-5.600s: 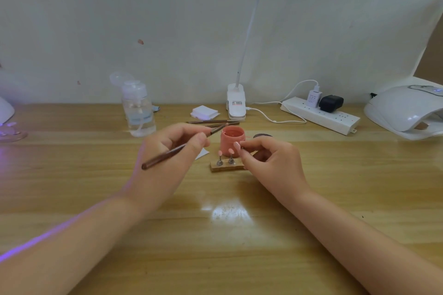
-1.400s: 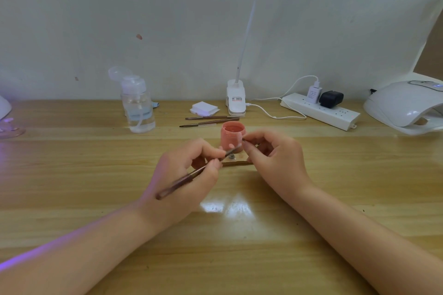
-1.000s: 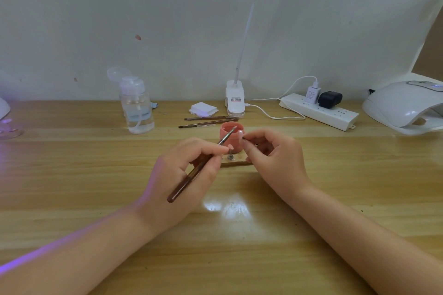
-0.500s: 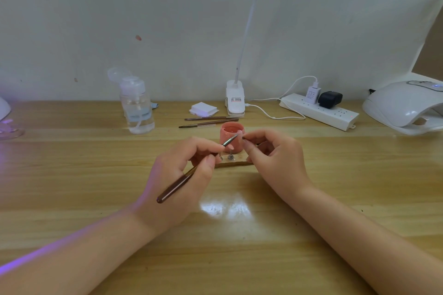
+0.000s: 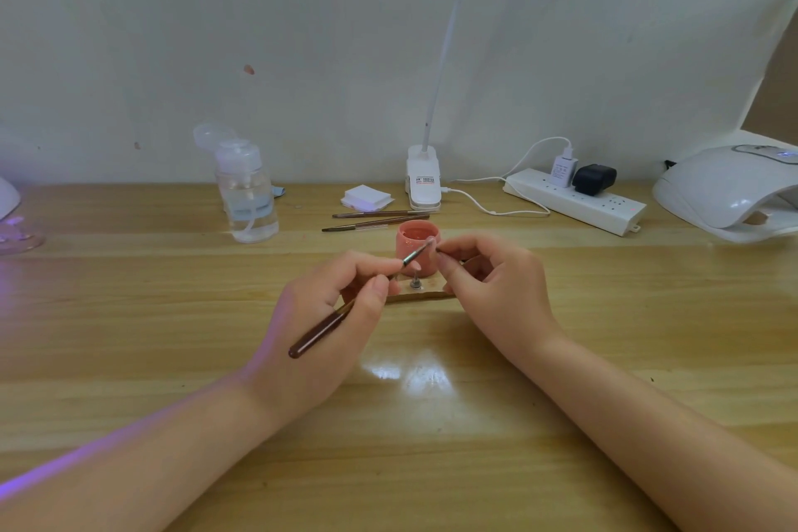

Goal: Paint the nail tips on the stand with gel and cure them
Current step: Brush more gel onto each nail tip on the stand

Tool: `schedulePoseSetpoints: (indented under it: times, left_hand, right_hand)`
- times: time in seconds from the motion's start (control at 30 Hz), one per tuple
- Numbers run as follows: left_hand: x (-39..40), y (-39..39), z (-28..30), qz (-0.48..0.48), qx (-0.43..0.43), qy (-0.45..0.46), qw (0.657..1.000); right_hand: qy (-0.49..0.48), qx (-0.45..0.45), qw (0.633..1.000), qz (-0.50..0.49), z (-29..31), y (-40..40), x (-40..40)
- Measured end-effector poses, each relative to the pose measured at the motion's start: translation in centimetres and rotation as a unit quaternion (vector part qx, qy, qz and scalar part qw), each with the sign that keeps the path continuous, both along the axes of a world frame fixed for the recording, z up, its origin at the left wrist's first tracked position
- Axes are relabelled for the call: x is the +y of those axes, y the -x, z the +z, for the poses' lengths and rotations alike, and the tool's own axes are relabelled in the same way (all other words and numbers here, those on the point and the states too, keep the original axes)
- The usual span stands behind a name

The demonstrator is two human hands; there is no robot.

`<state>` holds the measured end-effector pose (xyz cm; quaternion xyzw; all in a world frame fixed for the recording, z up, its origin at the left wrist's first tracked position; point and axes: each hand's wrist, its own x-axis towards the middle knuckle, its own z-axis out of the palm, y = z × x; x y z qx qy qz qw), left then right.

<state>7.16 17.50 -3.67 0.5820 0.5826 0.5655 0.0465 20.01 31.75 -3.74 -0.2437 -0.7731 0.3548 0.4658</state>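
My left hand (image 5: 328, 315) grips a brown-handled brush (image 5: 345, 311). The bristle end points up and right and touches a small pale nail tip (image 5: 431, 241). That tip is pinched between the thumb and forefinger of my right hand (image 5: 492, 285), lifted in front of the open pink gel jar (image 5: 417, 248). Below, a small wooden stand (image 5: 414, 294) lies on the table with one metal peg (image 5: 415, 282) showing. My hands hide the rest of the stand.
A white curing lamp (image 5: 729, 190) sits at the far right. A power strip (image 5: 574, 201), a clip-on desk lamp (image 5: 424, 181), white pads (image 5: 366, 197), two spare brushes (image 5: 375, 220) and a clear pump bottle (image 5: 247, 194) line the back of the wooden table (image 5: 129, 315).
The brush was first over the jar. My left hand then lowered it toward the stand and raised its tip again to the nail tip held by my right hand.
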Motion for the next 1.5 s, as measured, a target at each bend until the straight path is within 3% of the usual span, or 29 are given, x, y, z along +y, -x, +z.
schedulePoseSetpoints:
  times: [0.7,0.97,1.23,1.5]
  left_hand:
    - [0.13,-0.05,0.42,-0.021,-0.086,-0.024,0.996]
    - [0.25,0.03,0.23,0.007,-0.086,-0.010,0.996]
    - [-0.16,-0.30,0.58,-0.008,-0.008,-0.015,1.000]
    - [-0.16,-0.27,0.36,-0.013,-0.033,-0.026,0.999]
  right_hand:
    - [0.055,0.032,0.997,0.037,-0.20,0.16,0.16]
    - [0.074,0.038,0.995,0.053,-0.23,0.11,0.14]
    - [0.058,0.036,0.997,0.032,-0.25,0.16,0.19]
    - [0.051,0.034,0.998,0.024,-0.28,0.15,0.22]
